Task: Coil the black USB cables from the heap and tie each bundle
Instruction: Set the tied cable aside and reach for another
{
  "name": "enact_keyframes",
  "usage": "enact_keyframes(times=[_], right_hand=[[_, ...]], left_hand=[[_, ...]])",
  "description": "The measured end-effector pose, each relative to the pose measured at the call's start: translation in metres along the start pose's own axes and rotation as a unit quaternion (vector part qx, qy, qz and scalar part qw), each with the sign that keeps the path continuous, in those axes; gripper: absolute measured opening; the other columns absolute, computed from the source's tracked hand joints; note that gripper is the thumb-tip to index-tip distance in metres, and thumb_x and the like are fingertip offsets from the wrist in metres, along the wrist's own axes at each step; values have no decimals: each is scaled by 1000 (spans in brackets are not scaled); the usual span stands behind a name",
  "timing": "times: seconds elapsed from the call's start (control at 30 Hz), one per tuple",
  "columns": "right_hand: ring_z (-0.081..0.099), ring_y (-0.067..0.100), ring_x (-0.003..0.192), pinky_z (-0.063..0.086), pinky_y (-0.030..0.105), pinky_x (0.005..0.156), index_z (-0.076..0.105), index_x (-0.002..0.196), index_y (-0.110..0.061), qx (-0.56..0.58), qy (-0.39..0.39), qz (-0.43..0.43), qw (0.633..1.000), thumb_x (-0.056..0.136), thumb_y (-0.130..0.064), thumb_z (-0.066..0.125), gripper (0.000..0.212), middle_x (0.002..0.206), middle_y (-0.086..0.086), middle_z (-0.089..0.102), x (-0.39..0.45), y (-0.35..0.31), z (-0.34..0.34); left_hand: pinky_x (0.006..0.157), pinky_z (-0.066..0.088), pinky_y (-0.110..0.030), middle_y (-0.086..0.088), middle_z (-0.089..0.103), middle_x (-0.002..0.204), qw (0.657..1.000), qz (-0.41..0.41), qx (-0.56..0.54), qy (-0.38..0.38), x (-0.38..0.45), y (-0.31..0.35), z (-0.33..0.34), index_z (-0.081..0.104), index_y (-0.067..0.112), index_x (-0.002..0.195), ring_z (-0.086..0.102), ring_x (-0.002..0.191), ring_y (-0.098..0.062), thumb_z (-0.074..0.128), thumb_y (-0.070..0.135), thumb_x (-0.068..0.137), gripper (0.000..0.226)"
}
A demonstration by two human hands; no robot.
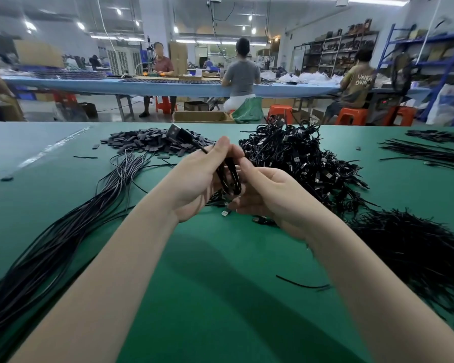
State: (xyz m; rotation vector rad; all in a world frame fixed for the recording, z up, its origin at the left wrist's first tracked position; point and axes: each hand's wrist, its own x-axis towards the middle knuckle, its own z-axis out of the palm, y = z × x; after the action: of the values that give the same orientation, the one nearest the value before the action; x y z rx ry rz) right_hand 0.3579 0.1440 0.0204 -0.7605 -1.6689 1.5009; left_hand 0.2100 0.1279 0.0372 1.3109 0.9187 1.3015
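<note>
A small coil of black USB cable [232,179] hangs between both hands above the green table [220,271]. My left hand [199,176] grips the coil from the left, and the cable's plug end [174,132] sticks up past its fingers. My right hand [268,195] holds the coil from the right with fingers curled round the loops. A long sheaf of straight black cables [63,231] runs along the left. A heap of coiled, tied bundles [307,158] lies just beyond my right hand.
A pile of small black flat pieces [152,142] sits at the back centre. Thin black ties [409,247] lie heaped at the right, more strands [425,153] at the far right. A loose USB plug [226,213] lies under my hands. Several people work at a blue bench [168,86] behind.
</note>
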Motion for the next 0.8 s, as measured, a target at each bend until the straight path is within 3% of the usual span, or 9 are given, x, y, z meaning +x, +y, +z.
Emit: enact_keyframes(times=[0.1,0.23,0.33,0.5,0.6,0.67,0.73,0.77,0.8], right_hand=[[65,13,68,54,26,66,64,88,-15,-18,-22,-8,1000,82,-46,61,32,76,-3,67,-3,0,5],[59,9,60,44,18,53,58,82,-13,-100,-20,-49,994,88,-29,65,19,66,-6,62,-4,1,4],[52,5,49,40,15,47,52,75,-16,-172,-24,-84,981,95,-24,58,22,58,-10,56,-5,-1,4],[43,11,57,32,25,51,40,76,-24,-420,47,-102,901,101,-31,40,26,68,-8,47,6,20,5],[37,8,56,27,18,49,37,73,-22,-401,70,-36,913,103,-27,35,30,68,-6,43,14,39,0],[39,12,59,33,24,56,41,78,-18,-359,58,23,931,103,-27,33,27,73,-2,46,17,49,-2],[41,13,60,33,26,55,40,77,-19,-324,52,57,943,103,-28,32,29,74,-1,47,17,52,-4],[41,13,59,33,25,53,40,76,-19,-297,53,63,951,103,-29,31,30,72,-2,47,16,51,-4],[40,12,57,33,24,51,41,77,-19,-265,53,66,961,102,-30,31,29,70,-3,46,15,49,-5]], left_hand=[[59,46,-32,5,57,72,998,9,59,-12,-3,-1,5,68,27,73,54,65,-11,45,49,86,35],[53,49,-22,11,56,68,996,28,79,-1,-3,-2,8,72,31,69,57,61,-4,45,41,95,39],[56,49,-19,14,60,66,995,38,87,7,0,-7,6,73,32,68,59,62,-1,42,36,100,44],[69,44,-18,19,65,71,997,-7,64,47,6,-23,11,76,30,70,56,71,1,42,33,102,46],[85,53,-28,3,70,87,995,-91,2,33,7,-31,8,75,16,91,59,80,-11,47,29,101,32],[80,55,-26,-3,70,82,984,-105,118,78,7,-38,7,72,6,94,63,77,-14,51,31,99,33],[64,48,-19,2,61,60,913,-44,377,151,6,-38,5,68,8,74,60,65,-17,55,40,94,40],[60,43,-15,5,58,57,864,19,469,183,5,-37,3,66,11,70,58,63,-16,59,43,91,39],[65,44,-13,6,64,66,846,77,488,198,3,-35,1,67,15,79,60,71,-15,62,43,89,30]])
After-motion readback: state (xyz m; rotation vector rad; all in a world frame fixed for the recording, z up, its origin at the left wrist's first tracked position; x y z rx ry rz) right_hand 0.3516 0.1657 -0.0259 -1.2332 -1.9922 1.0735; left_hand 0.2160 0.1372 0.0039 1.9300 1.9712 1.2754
